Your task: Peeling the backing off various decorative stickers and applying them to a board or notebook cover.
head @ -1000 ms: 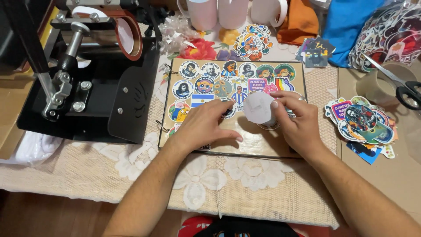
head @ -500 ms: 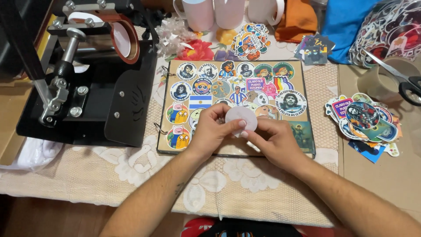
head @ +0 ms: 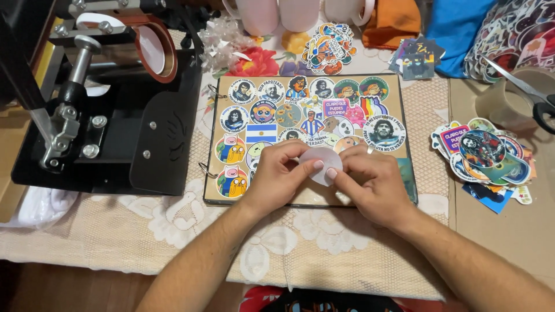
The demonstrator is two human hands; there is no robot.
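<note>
Both of my hands pinch a small round white sticker (head: 319, 159), blank side up, just above the lower part of a brown ring-bound album page (head: 402, 86) covered with several colourful stickers. My left hand (head: 280, 176) holds its left edge with thumb and fingers. My right hand (head: 370, 179) grips the right edge, thumbnails nearly touching. The hands hide the stickers on the page's lower middle.
A black mug heat press (head: 110, 110) stands at the left. Loose sticker piles lie at the right (head: 488, 159) and at the back (head: 326, 46). Pale pink mugs (head: 257, 14) stand at the back. Scissors (head: 529, 92) rest on a tape roll at far right. A lace cloth (head: 173, 231) covers the table.
My hands have drawn the white round sticker down and toward me over the album page, from near its middle right to its lower middle, with the fingers closing around its edges.
</note>
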